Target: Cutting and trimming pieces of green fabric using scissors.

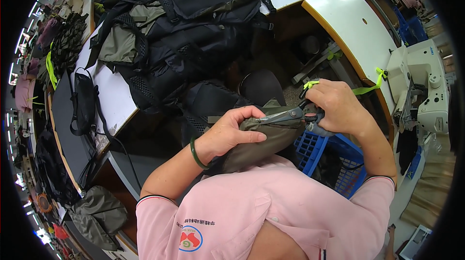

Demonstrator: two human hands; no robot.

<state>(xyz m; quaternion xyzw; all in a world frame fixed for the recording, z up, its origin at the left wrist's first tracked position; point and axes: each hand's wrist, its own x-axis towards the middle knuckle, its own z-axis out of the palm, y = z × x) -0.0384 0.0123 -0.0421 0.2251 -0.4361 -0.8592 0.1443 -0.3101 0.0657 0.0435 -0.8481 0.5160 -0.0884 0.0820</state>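
Observation:
My right hand [336, 107] is closed round the dark handles of a pair of scissors [286, 114]. The grey blades point left and lie along the edge of an olive-green fabric piece [264, 141]. A bright yellow-green strip is tied at the handles. My left hand [232, 131] grips that fabric near the blade tips, thumb on top and fingers partly hidden behind it. The olive piece hangs in front of my chest. Just beyond it, black backpacks [193, 42] with mesh straps and olive pockets are heaped on the white table and over its edge.
A white sewing machine [431, 85] stands on the right beside a white tabletop [348, 22]. Below my right forearm is a blue plastic basket [310, 151] with dark fabric in it. A black strapped piece [83, 98] lies at left, and an olive fabric bundle [99, 211] at lower left.

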